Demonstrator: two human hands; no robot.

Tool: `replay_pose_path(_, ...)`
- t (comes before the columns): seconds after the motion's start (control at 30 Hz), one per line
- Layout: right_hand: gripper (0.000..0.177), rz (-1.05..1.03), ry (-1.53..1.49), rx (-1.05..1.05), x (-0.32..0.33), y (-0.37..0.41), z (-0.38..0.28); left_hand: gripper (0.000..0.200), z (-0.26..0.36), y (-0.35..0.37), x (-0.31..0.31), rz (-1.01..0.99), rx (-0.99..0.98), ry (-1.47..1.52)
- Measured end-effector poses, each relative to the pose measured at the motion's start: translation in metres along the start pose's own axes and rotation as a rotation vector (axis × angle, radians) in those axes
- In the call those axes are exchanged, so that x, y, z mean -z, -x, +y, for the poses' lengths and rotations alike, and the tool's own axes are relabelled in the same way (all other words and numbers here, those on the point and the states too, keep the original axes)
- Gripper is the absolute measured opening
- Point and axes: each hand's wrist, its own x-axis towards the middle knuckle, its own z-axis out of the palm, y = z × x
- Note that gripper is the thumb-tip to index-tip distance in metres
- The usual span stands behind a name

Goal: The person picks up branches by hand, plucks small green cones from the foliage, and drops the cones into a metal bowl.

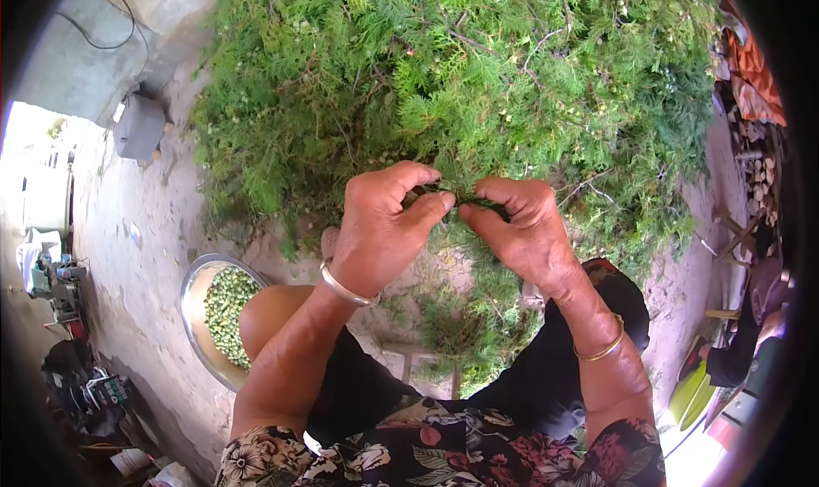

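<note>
Both hands meet over a large heap of cut evergreen branches (pixel 461 103) with flat, scaly green foliage. My left hand (pixel 388 209), a silver bangle on its wrist, pinches thumb and forefinger at a small dark-green evergreen sprig (pixel 467 198). From the other side my right hand (pixel 516 222), with a thin gold-coloured bangle, grips the same sprig between thumb and curled fingers. The fingertips are close together and partly hide the sprig. Beside my left knee, a metal basin (pixel 193 303) holds many small, pale green cones (pixel 226 312).
Loose greenery (pixel 478 320) lies on the ground between my legs, near a low wooden frame (pixel 409 350). A grey container (pixel 139 127) stands at the upper left. Tools and clutter (pixel 85 384) line the lower left. Stacked firewood (pixel 759 180) and another person's leg (pixel 738 350) are at the right.
</note>
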Motion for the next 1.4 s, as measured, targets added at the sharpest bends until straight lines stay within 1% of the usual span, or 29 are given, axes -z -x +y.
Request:
replay_pose_path(0.03, 0.017, 0.000, 0.000, -0.003, 0.001, 0.000, -0.001, 0.015, 0.001, 0.000, 0.001, -0.001, 0.002, 0.002)
replay_pose_path(0.1, 0.014, -0.045, -0.025, -0.040, 0.002, -0.001, -0.004, 0.013, 0.006, 0.001, 0.004, -0.036, 0.165, 0.099)
replay_pose_path(0.13, 0.014, -0.045, -0.026, -0.043, 0.002, -0.002, -0.003, 0.013, 0.011, 0.000, 0.007, -0.038, 0.168, 0.101)
replay_pose_path(0.2, 0.011, -0.039, -0.209, -0.097, 0.000, -0.004, 0.000, 0.011, 0.020, -0.002, 0.011, -0.015, 0.570, 0.617)
replay_pose_path(0.23, 0.011, -0.040, -0.207, -0.099, 0.000, -0.005, 0.000, 0.011, 0.018, -0.003, 0.010, -0.014, 0.572, 0.620)
replay_pose_path(0.3, 0.011, -0.035, -0.445, -0.177, 0.000, -0.007, -0.002, 0.010, 0.013, -0.004, 0.007, 0.011, 0.660, 0.975)
replay_pose_path(0.33, 0.011, -0.035, -0.444, -0.176, 0.001, -0.006, -0.002, 0.011, 0.012, -0.004, 0.007, 0.043, 0.705, 1.043)
replay_pose_path(0.37, 0.011, -0.039, -0.543, -0.248, 0.002, -0.004, -0.002, 0.011, 0.003, -0.006, 0.012, 0.042, 0.704, 1.043)
replay_pose_path(0.4, 0.011, -0.042, -0.643, -0.320, 0.004, -0.003, -0.003, 0.014, -0.012, -0.011, 0.023, 0.059, 0.667, 1.216)
replay_pose_path(0.43, 0.011, -0.041, -0.644, -0.319, 0.009, -0.003, -0.004, 0.016, -0.021, -0.015, 0.034, 0.077, 0.625, 1.389)
replay_pose_path(0.5, 0.012, 0.134, -0.737, -0.466, 0.020, -0.005, -0.009, 0.020, -0.021, -0.021, 0.049, 0.017, 0.531, 1.431)
replay_pose_path(0.53, 0.017, 0.219, -0.827, -0.477, 0.025, -0.007, -0.010, 0.022, -0.020, -0.019, 0.050, -0.049, 0.466, 1.399)
replay_pose_path(0.57, 0.017, 0.230, -0.822, -0.480, 0.029, -0.008, -0.005, 0.022, -0.013, -0.018, 0.047, -0.059, 0.469, 1.407)
replay_pose_path(0.63, 0.019, 0.308, -1.094, -0.465, 0.036, -0.007, 0.008, 0.025, 0.000, -0.015, 0.038, -0.045, 0.499, 1.315)
replay_pose_path(0.7, 0.019, 0.341, -1.086, -0.495, 0.038, -0.006, 0.003, 0.030, -0.005, -0.011, 0.028, -0.048, 0.494, 1.286)
replay_pose_path(0.77, 0.019, 0.414, -1.181, -0.459, 0.038, -0.008, 0.001, 0.036, -0.011, -0.010, 0.020, -0.149, 0.572, 1.243)
replay_pose_path(0.8, 0.022, 0.387, -1.220, -0.427, 0.039, -0.008, 0.007, 0.041, -0.006, -0.010, 0.016, -0.163, 0.617, 1.210)
replay_pose_path(0.83, 0.022, 0.384, -1.223, -0.422, 0.038, -0.009, 0.006, 0.041, -0.004, -0.010, 0.014, -0.162, 0.612, 1.205)
replay_pose_path(0.9, 0.026, 0.334, -1.012, -0.435, 0.036, -0.007, 0.005, 0.042, -0.001, -0.011, 0.008, -0.172, 0.627, 1.134)
replay_pose_path(0.93, 0.031, 0.275, -0.883, -0.402, 0.035, -0.005, 0.001, 0.033, 0.000, -0.011, 0.007, -0.158, 0.629, 1.168)
replay_pose_path(0.97, 0.031, 0.275, -0.884, -0.403, 0.031, -0.004, 0.000, 0.033, 0.005, -0.011, 0.006, -0.158, 0.630, 1.167)
replay_pose_path(1.03, 0.037, 0.093, -0.630, -0.365, 0.023, -0.004, -0.004, 0.040, 0.014, -0.009, 0.002, -0.177, 0.583, 0.940)
replay_pose_path(1.1, 0.033, 0.104, -0.561, -0.383, 0.014, -0.004, 0.003, 0.037, 0.013, -0.006, -0.006, -0.150, 0.571, 0.933)
replay_pose_path(1.17, 0.023, 0.047, -0.382, -0.354, 0.011, -0.004, 0.009, 0.033, 0.009, -0.002, -0.012, -0.226, 0.553, 1.008)
replay_pose_path(1.2, 0.023, 0.047, -0.382, -0.355, 0.011, -0.004, 0.008, 0.029, 0.012, -0.002, -0.014, -0.204, 0.585, 1.034)
replay_pose_path(1.3, 0.021, 0.196, -0.428, -0.392, 0.016, -0.003, 0.003, 0.026, 0.016, -0.004, -0.013, -0.157, 0.634, 1.007)
replay_pose_path(1.33, 0.016, 0.231, -0.575, -0.452, 0.019, -0.004, 0.006, 0.026, 0.011, -0.004, -0.012, -0.159, 0.638, 1.009)
replay_pose_path(1.37, 0.016, 0.233, -0.573, -0.456, 0.023, -0.006, 0.007, 0.025, 0.004, -0.004, -0.011, -0.152, 0.612, 0.994)
replay_pose_path(1.4, 0.015, 0.316, -0.717, -0.484, 0.027, -0.008, 0.007, 0.024, 0.000, -0.004, -0.010, -0.146, 0.584, 0.979)
